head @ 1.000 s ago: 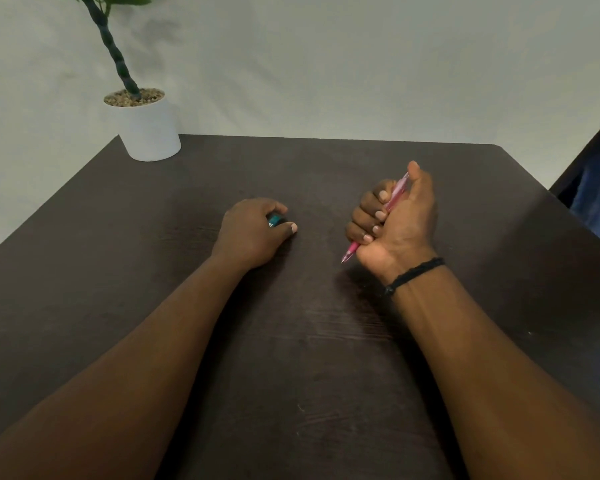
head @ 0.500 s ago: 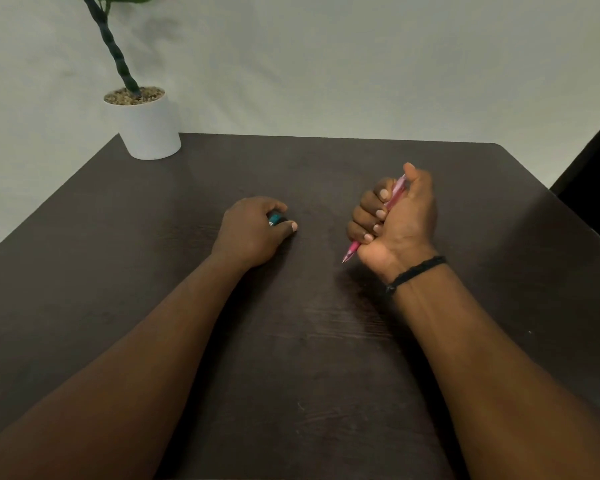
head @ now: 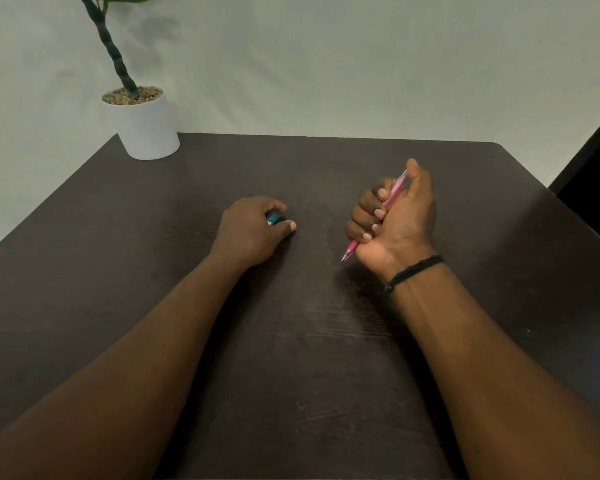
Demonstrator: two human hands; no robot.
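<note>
My right hand (head: pixel 395 220) grips a pink pen (head: pixel 394 195) in a fist, palm turned toward me, thumb up by the pen's top end. The pen's tip (head: pixel 343 258) points down and left, just above the dark wooden table (head: pixel 291 341). A black cord bracelet (head: pixel 413 271) circles that wrist. My left hand (head: pixel 253 230) rests knuckles-up on the table and curls around a small teal object (head: pixel 273 218), most of which is hidden under the fingers.
A white pot with pebbles and a twisted green stem (head: pixel 146 129) stands at the table's far left corner. A pale wall rises behind the table. A dark shape (head: pixel 596 157) lies off the table's right edge.
Both hands have stayed almost still. The right fist with the pen has barely shifted.
</note>
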